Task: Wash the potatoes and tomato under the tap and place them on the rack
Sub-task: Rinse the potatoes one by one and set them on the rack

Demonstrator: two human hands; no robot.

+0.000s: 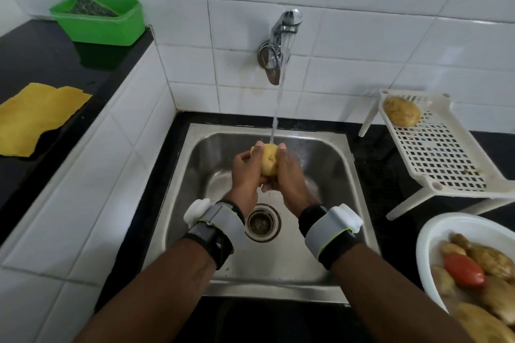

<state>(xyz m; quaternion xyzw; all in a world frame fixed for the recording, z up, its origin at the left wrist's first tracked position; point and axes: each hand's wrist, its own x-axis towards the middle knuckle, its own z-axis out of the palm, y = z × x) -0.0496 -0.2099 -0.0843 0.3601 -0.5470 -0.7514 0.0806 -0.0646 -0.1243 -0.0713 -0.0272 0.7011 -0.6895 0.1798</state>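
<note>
- At your near right, a white bowl (426,234) on the black tabletop (373,175) holds several potatoes (490,259), with the red tomato (464,270) lying on top of them.
- Over the steel sink (320,164), your left grip (245,172) and right grip (289,175) both curl round a yellow potato (269,160), cupped between them.
- The water stream (276,120) lands on that potato's top.
- Farther right, the white rack (440,153) stands on the tabletop with a brown potato (402,111) at its far left corner.
- The wall tap (278,44) runs above the sink.
- Far left sit a yellow cloth (39,117) and a green tub (103,22).
</note>
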